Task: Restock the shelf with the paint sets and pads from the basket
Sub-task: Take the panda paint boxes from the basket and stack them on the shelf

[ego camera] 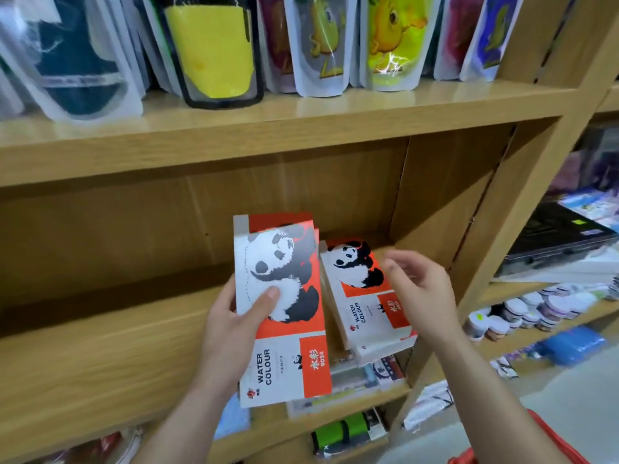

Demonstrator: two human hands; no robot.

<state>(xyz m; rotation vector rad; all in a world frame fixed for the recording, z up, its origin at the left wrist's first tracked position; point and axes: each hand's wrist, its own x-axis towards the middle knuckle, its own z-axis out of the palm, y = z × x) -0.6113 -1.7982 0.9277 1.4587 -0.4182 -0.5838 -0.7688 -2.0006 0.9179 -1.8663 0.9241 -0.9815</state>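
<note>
My left hand [234,316] grips a stack of red-and-white panda "WATER COLOUR" pads [281,309], thumb on the top cover, held over the front of the wooden middle shelf [100,356]. A second pile of the same pads [365,306] lies flat on that shelf at its right end, its near end overhanging the shelf edge. My right hand [422,296] hovers just right of that pile, fingers spread and holding nothing. The red basket [549,443] shows only as a rim at the bottom right, under my right forearm.
The upper shelf [301,122] carries standing plastic pouches with yellow, teal and cartoon prints. A slanted wooden upright [502,229] bounds the bay on the right. Beyond it are boxes, round tins and a blue pack. Lower shelves hold more packaged goods.
</note>
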